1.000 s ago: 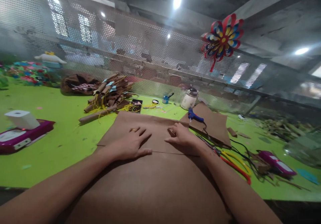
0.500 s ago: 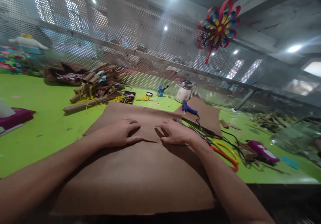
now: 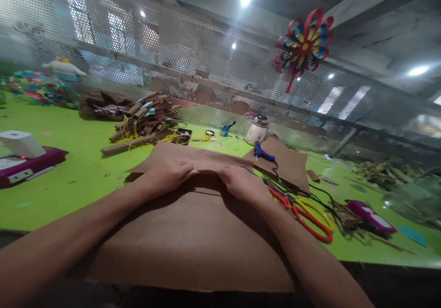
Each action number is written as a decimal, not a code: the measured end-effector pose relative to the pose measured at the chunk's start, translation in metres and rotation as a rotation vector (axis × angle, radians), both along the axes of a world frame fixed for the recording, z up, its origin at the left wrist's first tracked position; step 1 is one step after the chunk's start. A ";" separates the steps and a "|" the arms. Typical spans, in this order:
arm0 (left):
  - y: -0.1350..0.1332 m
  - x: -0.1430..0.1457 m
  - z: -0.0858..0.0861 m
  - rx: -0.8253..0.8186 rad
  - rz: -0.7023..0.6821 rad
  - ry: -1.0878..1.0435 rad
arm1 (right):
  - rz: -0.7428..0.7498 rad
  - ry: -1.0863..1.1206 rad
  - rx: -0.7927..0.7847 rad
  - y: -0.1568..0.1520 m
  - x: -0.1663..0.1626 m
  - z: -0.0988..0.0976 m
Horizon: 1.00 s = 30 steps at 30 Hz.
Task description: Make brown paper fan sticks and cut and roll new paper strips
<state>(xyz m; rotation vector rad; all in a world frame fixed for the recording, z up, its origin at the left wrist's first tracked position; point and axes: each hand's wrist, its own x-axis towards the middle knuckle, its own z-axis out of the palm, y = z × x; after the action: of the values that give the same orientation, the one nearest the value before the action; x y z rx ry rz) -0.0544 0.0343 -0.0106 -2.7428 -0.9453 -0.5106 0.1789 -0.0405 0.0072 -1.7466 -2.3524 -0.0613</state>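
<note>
A large sheet of brown kraft paper (image 3: 193, 239) lies in front of me, its near part hanging past the table's front edge. My left hand (image 3: 174, 173) is closed on a raised edge of the paper, thumb toward me. Close to its right, my right hand (image 3: 238, 182) pinches the same edge. Between them the edge bows up, with a dark shadow beneath. Both sets of fingertips are partly hidden by the paper. Beside my right forearm lie red-handled and yellow-handled scissors (image 3: 312, 223). A blue glue gun (image 3: 263, 152) rests on another brown sheet (image 3: 289, 163).
Purple power strips sit at the left (image 3: 34, 165) and right (image 3: 371, 217) of the green table (image 3: 82, 179). Behind are a bundle of brown paper rolls (image 3: 141, 119) with yellow string, a blue jar (image 3: 224, 130) and a white pot (image 3: 256, 131). A cable runs by the scissors.
Both hands have gone from resting with fingers apart on the paper to gripping its edge, which is now lifted between them. The view has shifted slightly left.
</note>
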 end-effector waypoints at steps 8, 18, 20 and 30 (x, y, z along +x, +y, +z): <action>-0.033 -0.013 0.050 0.150 -0.123 -0.359 | -0.253 0.336 0.206 0.033 0.047 -0.005; -0.038 -0.010 0.020 -0.351 -0.092 0.255 | -0.328 0.759 0.694 0.033 0.072 0.013; -0.055 -0.019 0.024 -0.380 -0.087 0.215 | -0.279 0.773 0.723 0.030 0.071 0.014; -0.152 -0.039 -0.021 -0.184 -0.099 0.259 | -0.212 0.631 0.887 0.011 0.066 0.029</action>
<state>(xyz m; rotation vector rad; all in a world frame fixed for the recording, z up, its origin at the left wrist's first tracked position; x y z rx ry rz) -0.0929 -0.1173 -0.0321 -2.9362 -0.8333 -0.0800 0.2448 -0.0299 0.0358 -1.2783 -1.3546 -0.4375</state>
